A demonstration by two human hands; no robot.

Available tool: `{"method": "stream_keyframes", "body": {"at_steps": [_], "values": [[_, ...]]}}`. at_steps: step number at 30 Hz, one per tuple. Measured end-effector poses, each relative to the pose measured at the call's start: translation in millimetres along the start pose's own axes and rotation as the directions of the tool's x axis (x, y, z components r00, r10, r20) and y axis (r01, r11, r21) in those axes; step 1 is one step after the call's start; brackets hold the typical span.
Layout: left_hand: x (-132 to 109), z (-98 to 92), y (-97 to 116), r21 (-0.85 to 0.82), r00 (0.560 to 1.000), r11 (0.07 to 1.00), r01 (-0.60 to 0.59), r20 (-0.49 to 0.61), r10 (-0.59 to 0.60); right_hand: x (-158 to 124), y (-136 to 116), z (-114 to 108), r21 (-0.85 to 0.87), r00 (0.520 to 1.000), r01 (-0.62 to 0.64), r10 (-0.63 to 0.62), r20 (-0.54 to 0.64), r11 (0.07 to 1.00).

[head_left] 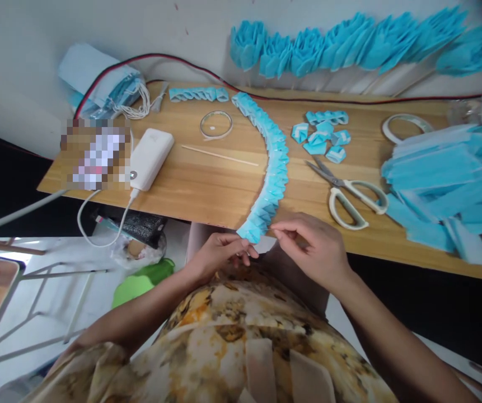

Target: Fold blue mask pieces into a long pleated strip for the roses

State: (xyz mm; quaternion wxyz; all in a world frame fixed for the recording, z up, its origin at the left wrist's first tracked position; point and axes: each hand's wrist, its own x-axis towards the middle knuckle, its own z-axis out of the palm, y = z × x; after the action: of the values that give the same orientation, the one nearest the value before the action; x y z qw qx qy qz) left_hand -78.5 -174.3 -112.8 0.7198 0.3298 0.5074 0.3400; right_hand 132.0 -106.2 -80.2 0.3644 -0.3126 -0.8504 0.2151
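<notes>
A long curved chain of folded light-blue pieces [276,162] runs from the back of the wooden table to its front edge, where its near end hangs just over. My left hand [224,252] pinches that near end between thumb and fingers. Close by on the right, my right hand [316,249] has thumb and forefinger pressed together beside the chain's end. A very fine, needle-like line shows at those fingertips, too small to name surely. Right of the chain lie loose folded blue pieces [318,140] and open scissors [341,184] with white handles.
Blue strips [446,184] are heaped at the right, near a tape roll [406,129]. Another tape roll [216,124], a thin stick [219,155] and a white power bank [152,159] lie left. Blue flowers on sticks [308,50] lean along the wall. A red-black cable [328,101] crosses the back.
</notes>
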Motion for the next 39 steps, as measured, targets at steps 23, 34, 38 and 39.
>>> {"method": "stream_keyframes", "body": {"at_steps": [23,34,38,39], "values": [[1,5.3,6,0.037,0.997,0.997,-0.073,0.012,0.072,7,9,16,-0.173,0.947,0.322,-0.314,0.073,0.931],[2,5.1,4,0.013,0.994,0.994,-0.106,0.021,0.106,6,1,11,-0.250,0.943,0.330,-0.310,0.117,0.910],[3,5.4,3,0.012,0.994,0.994,-0.112,0.016,0.112,4,3,8,-0.238,0.936,0.347,-0.320,0.146,0.907],[4,5.3,3,0.008,0.993,0.993,-0.114,0.014,0.114,4,3,7,-0.243,0.932,0.356,-0.324,0.161,0.902]]}}
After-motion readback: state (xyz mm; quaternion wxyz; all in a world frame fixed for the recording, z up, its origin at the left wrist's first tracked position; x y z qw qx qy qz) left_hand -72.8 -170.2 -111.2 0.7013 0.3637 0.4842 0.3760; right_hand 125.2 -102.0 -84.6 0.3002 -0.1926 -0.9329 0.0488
